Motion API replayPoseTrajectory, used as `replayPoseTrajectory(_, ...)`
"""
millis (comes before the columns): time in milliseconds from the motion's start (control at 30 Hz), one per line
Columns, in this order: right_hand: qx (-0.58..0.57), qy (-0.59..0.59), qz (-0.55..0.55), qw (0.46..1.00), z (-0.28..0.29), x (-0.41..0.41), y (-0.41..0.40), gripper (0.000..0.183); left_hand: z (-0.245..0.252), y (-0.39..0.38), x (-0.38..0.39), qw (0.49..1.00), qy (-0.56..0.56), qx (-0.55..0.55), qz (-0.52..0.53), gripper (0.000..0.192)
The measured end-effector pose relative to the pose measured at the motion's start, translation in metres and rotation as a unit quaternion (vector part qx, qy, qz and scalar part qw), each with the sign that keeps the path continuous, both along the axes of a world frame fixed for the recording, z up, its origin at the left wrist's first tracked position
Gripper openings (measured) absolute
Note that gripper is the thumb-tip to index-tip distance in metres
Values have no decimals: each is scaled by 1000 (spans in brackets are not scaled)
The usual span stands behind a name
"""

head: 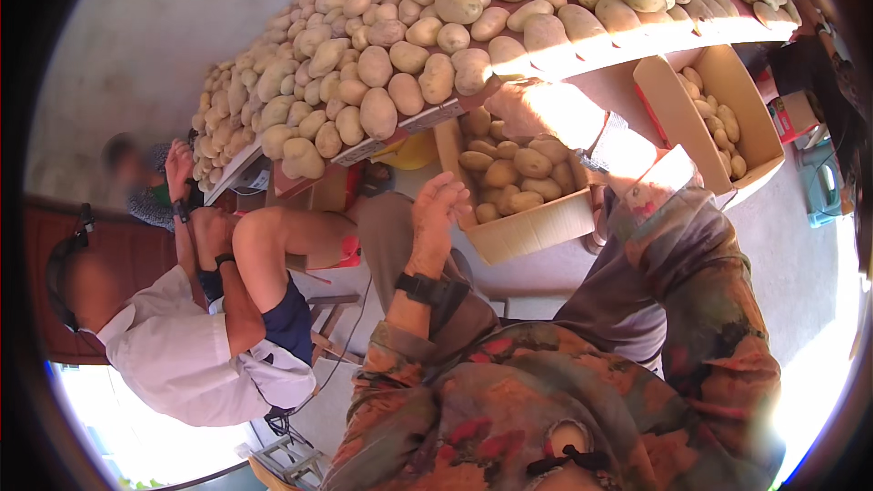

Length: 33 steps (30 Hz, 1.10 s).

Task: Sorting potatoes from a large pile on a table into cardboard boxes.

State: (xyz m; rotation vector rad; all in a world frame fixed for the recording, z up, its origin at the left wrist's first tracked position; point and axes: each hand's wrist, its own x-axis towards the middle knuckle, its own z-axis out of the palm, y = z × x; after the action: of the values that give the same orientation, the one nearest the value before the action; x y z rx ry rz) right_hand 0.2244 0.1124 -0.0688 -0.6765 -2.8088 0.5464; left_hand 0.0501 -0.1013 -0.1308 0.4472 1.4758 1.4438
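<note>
Potatoes [378, 112] lie heaped on the table before me. An open cardboard box of potatoes [583, 211] stands below the table edge, between my knees. My left hand [440, 215] hovers by the box's left side, palm up, with fingers loosely bent and nothing in them. My right hand [539, 109] reaches over the far side of the box, its fingers close to the front row of potatoes on the table. Strong sunlight washes out this hand, and whether it grips anything is hidden.
A second cardboard box [750, 102] with potatoes stands at the right. On the left sits a person in a white shirt [184, 348], with another person [146, 184] farther back. A teal plastic jug [818, 184] is at the far right. A cable [351, 334] hangs by a wooden stool [331, 331].
</note>
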Motion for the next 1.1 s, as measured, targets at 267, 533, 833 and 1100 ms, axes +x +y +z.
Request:
replayPoseTrajectory(267,122,-59,62,989,21,-31,-14,6,13,-8,3,1000,11,-1,-27,27)
replayPoseTrajectory(533,56,-128,30,990,47,-39,-23,13,41,1,-20,997,48,58,-4,25)
replayPoseTrajectory(833,185,-96,-21,978,52,-53,-23,10,45,-3,-24,996,52,67,9,23)
replayPoseTrajectory(1100,258,79,-54,961,36,-74,-10,5,45,-13,-29,996,72,51,16,23)
